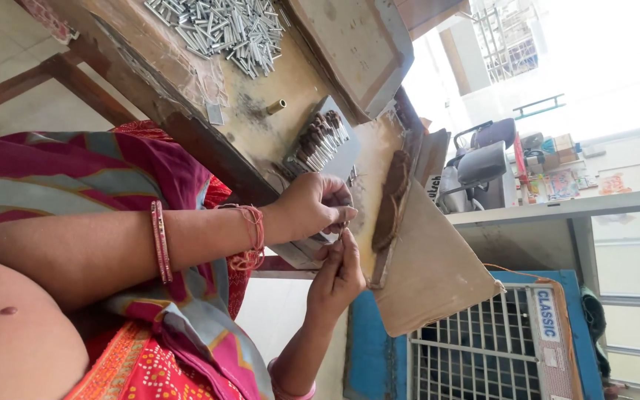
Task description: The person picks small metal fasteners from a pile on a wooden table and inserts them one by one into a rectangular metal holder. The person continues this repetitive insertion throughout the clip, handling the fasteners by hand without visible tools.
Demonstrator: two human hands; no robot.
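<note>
head view: both hands [327,237] pinch thin metal tube [344,226] over tray [350,159].

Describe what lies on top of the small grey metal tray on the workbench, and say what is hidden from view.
On the grey tray lies a row of thin metal tubes with brown-filled ends. The left hand covers the tray's near end, so whatever lies there cannot be seen.

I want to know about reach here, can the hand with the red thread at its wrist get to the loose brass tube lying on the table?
Probably yes. The brass tube lies bare on the table, apart from the tray of filled tubes, with nothing over it. That hand is busy, though: its fingers pinch something small.
</note>
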